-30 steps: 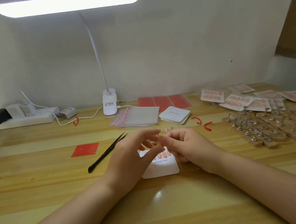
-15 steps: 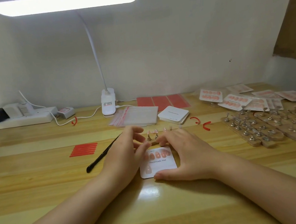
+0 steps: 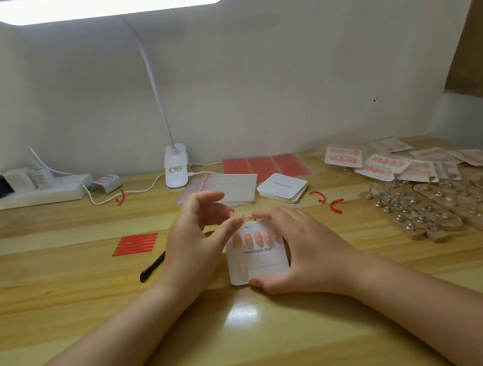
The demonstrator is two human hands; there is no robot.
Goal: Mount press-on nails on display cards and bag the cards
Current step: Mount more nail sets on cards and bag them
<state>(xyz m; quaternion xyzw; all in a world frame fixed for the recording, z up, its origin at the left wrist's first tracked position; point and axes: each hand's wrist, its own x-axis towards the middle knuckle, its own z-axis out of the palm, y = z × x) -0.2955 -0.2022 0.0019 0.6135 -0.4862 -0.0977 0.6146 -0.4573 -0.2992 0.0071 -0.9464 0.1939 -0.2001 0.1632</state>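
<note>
Display card [image 3: 259,260] lies flat on wooden table [image 3: 65,298], centre front; long axis runs near to far, "Handmade Nail" print reads upright to the person. Five pink nails [image 3: 255,238] in a row on its far half, one more lower left. Right hand [image 3: 301,248] spans card's right side: thumb at near edge, fingers arched loosely over far edge. Left hand [image 3: 193,238] just left of card, raised, fingers half-spread; thumb and forefinger nearly meet above far-left corner. Can't tell if they pinch anything. Black tweezers [image 3: 152,266] left of that.
</note>
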